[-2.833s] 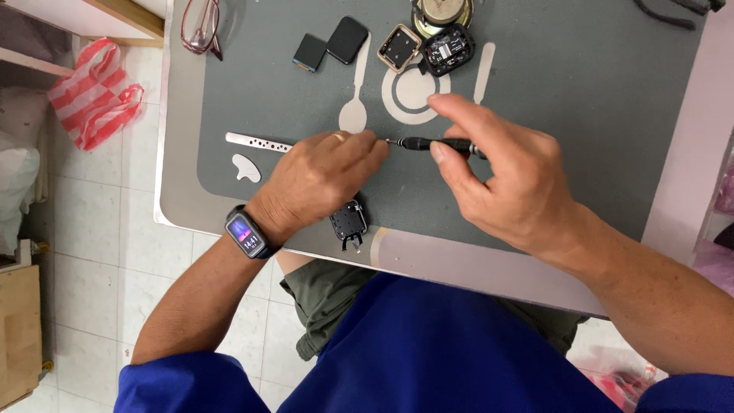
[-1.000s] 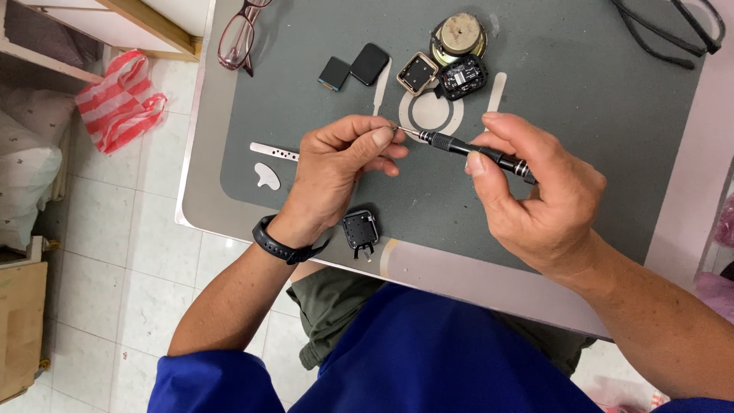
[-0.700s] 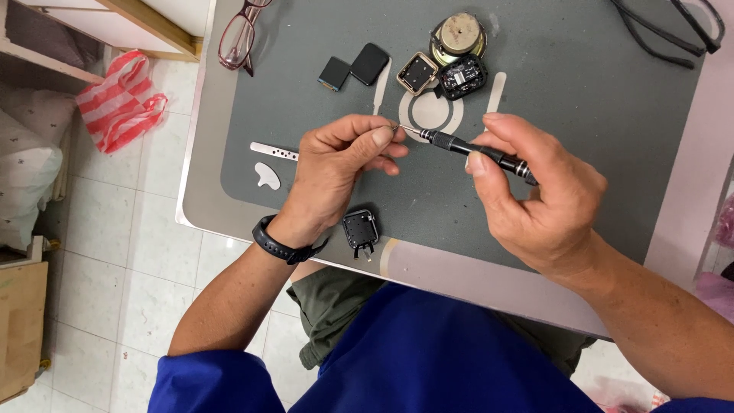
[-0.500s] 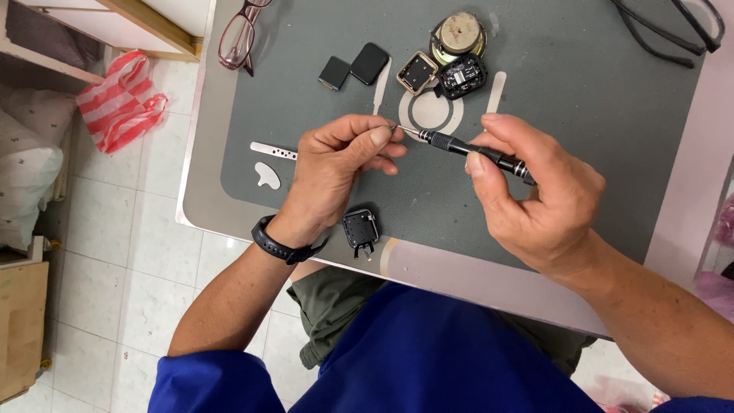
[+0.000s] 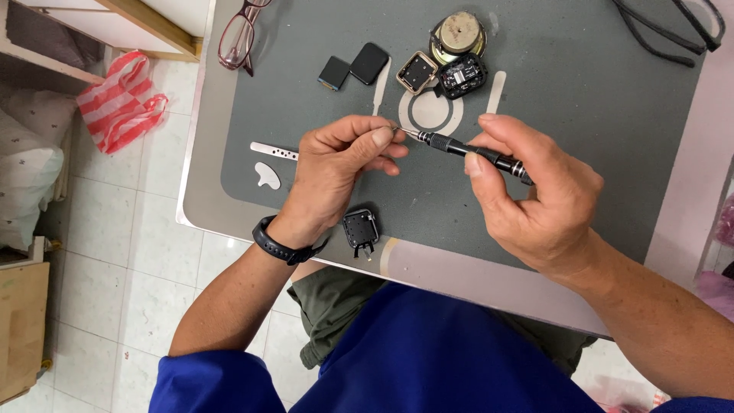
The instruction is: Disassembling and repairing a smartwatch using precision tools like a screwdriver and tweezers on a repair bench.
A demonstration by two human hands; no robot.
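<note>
Nearest the wearer lies a blue garment over the lap, with olive cloth showing beneath it; just beyond, at the near edge of the grey work mat (image 5: 596, 115), a small black square watch module (image 5: 360, 229) lies beside the left wrist, which wears a black wristband (image 5: 281, 243). The left hand (image 5: 336, 172) hovers above the mat with its fingers curled together, thumb and forefinger pinched on something too small to make out; the tip of a precision screwdriver (image 5: 466, 151) meets that pinch. The right hand (image 5: 539, 203) is closed on the screwdriver's black, silver-ringed handle, forefinger laid along the top and thumb underneath, so the tool slants from the right hand up-left to the left fingertips; the two hands sit near each other, joined only by the tool.

Left of the left hand, a thin silver perforated strip (image 5: 273, 151) and a small white pick (image 5: 267, 175) lie on the mat, close together. Farther off, past the hands, a white ring-shaped outline with two flat white bars marks the mat; beyond that sit two dark square covers (image 5: 353, 69) side by side, a square gold-rimmed watch case (image 5: 417, 72), a black component block (image 5: 461, 75) touching it, and a round speaker driver (image 5: 457, 34) just behind. Reddish glasses (image 5: 238, 37) rest at the far left corner; black cable (image 5: 665, 30) loops at the far right. On the tiled floor to the left lies a red-and-white striped bag (image 5: 122, 103).
</note>
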